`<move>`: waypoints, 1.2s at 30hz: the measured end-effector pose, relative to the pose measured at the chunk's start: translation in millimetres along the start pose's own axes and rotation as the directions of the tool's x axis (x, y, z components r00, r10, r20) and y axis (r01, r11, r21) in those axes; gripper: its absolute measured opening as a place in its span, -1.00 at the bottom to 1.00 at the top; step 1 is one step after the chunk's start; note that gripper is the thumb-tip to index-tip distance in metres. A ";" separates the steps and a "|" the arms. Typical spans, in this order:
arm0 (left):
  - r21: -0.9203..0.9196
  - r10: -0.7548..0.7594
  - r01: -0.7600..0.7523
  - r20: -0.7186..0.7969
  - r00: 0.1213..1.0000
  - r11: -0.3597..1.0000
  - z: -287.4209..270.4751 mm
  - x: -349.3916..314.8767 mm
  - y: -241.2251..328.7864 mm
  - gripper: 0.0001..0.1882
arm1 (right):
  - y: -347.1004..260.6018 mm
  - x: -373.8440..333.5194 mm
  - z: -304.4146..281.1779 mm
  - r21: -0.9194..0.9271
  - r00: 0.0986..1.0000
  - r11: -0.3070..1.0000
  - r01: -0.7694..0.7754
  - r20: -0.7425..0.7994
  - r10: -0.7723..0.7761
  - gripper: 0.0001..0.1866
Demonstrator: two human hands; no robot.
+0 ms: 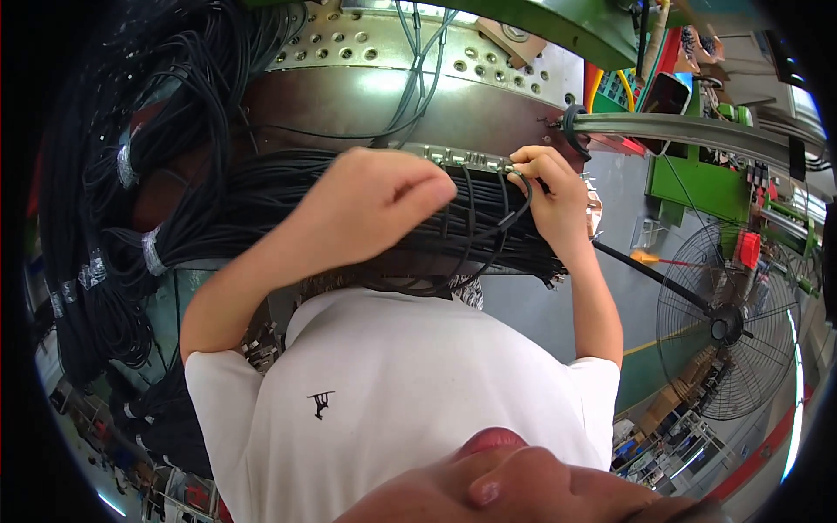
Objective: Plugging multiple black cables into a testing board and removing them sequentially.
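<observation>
A standing fan [728, 327], green machine frame [697, 183], and, seemingly, taped cable coils [105, 261].

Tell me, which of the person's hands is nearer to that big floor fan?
The right hand. It pinches a black cable at the row of metal clips, up and left of the fan. The left hand rests on the cable bundle, farther left.

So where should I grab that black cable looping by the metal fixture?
Pinch the black cable on its free curved loop beside the right hand, coming from the right. There it bows clear of the packed cable bundle; elsewhere it lies tight against neighbours.
</observation>
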State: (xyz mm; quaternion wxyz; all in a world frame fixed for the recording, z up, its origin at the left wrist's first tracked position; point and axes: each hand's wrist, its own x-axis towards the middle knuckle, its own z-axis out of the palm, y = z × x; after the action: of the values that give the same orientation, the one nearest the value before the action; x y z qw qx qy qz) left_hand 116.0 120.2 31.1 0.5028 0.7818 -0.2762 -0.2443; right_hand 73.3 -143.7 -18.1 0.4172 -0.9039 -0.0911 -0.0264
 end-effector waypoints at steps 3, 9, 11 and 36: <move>-0.071 -0.110 0.103 -0.096 0.989 0.992 -33.7 17.2 -21.2 -0.71 | -8.0 11.5 -5.9 -0.094 0.997 0.994 0.050 0.057 -0.045 -0.86; -0.649 -0.122 -0.097 -0.284 0.951 0.754 -65.3 102.6 -105.3 -0.76 | -14.2 37.6 -32.9 -0.037 0.917 0.999 0.000 0.399 0.014 -0.81; -0.946 -0.516 0.180 0.016 0.856 0.269 -41.8 136.8 -41.2 -0.70 | -13.0 62.7 -40.7 0.010 0.967 1.000 0.008 0.254 -0.010 -0.76; -0.920 -0.328 0.245 0.139 0.934 0.306 -22.5 40.6 -13.7 -0.74 | -40.8 148.7 -5.2 -0.395 0.984 0.917 0.058 -0.131 -0.119 -0.82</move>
State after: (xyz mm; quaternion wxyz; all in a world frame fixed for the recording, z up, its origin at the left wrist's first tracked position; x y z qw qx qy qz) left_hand 163.0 112.1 22.8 0.8120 0.4066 0.0717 -0.4125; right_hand 211.9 -100.5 34.3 0.2333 -0.9589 -0.0929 -0.1320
